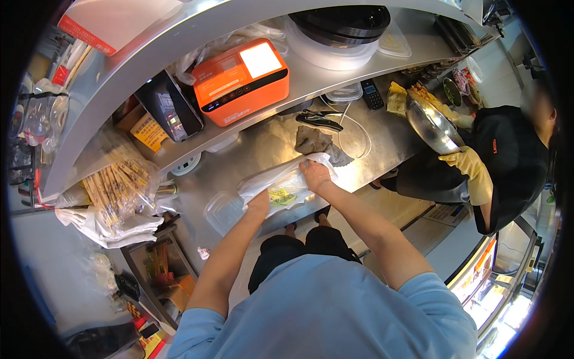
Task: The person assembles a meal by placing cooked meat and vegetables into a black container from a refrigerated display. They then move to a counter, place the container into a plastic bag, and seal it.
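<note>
- A thin, crinkled white plastic bag lies on the brushed steel counter, just in front of the person; something flat with a yellow-green printed face shows through its film.
- The left hand is pushed into the near, left end of the bag; its fingers are hidden by the film, so I cannot tell whether they are clenched or loose.
- The right hand pinches the bag's far, right edge, fingers closed on the gathered plastic.
- A clear, rounded-corner plastic lid lies flat on the counter just left of the bag, near the left hand.
- A crumpled grey cloth sits just beyond the right hand, with a thin white cable looping to its right.
- On the curved steel shelf above stands a boxy orange device with a glowing white square panel; to its right, stacked round black lids sit on translucent tubs.
- Far left, a clear bag of pale wooden chopsticks rests over bunched white plastic.
- At right, another person in a black top wears long yellow rubber gloves and holds a shiny round steel bowl.
</note>
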`<action>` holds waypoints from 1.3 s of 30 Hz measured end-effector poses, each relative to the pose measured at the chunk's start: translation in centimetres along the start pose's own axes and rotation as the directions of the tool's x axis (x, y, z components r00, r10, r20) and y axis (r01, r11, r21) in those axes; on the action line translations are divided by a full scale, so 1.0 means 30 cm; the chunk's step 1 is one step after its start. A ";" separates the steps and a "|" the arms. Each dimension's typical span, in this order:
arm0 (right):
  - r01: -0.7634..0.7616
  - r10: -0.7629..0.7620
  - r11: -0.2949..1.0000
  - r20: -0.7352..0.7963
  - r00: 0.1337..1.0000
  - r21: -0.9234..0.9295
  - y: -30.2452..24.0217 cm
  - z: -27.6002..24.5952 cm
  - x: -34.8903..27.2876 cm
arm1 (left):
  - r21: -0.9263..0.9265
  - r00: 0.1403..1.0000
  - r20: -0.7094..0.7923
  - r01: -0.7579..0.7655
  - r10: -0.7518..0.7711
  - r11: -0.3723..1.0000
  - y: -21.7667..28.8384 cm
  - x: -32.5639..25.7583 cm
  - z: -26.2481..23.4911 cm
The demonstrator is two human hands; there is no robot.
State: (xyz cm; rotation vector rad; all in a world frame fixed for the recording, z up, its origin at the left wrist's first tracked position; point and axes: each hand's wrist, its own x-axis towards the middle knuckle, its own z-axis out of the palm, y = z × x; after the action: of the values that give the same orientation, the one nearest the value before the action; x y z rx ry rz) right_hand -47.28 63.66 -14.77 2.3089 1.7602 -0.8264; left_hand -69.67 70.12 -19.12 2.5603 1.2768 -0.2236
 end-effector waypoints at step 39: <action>-0.218 0.325 0.443 -0.383 -0.865 0.870 2.464 0.105 -3.196 | -0.390 0.763 0.476 -0.262 0.437 0.883 1.560 -0.474 -0.290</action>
State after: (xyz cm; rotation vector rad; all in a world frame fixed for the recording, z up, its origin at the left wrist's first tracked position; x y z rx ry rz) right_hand 3.18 -42.90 12.86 2.9539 -0.8589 2.2786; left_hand -40.58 35.13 0.83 2.1726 0.5424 -0.5897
